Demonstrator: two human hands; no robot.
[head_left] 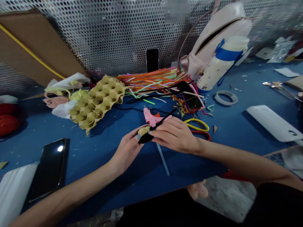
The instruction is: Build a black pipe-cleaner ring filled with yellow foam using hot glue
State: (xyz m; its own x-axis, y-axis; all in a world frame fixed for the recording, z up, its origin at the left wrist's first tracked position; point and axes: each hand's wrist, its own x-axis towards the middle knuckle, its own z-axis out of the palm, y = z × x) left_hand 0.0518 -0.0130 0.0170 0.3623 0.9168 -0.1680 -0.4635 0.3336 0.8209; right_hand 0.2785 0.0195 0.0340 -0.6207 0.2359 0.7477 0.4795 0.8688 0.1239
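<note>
My left hand (126, 149) is closed around a small rounded piece of egg carton (143, 130), yellowish on top and black along its lower side. Fingers of my right hand (177, 135) pinch a black pipe cleaner (165, 118) against that piece; its free end sticks up to the right. Just behind both hands lies a pink glue gun (149, 116), partly covered by my right hand. A translucent glue stick (163, 160) extends toward me below the hands. Yellow (200, 124) and red loops, perhaps scissor handles, show beyond my right wrist.
An egg carton (99, 101) lies behind left, beside a pile of colored pipe cleaners (151, 80). Phones (50, 168) (152, 60), a tape roll (226, 98), a bottle (222, 64), a pale bag (199, 41) and a white power bank (272, 123) surround the blue table (132, 189).
</note>
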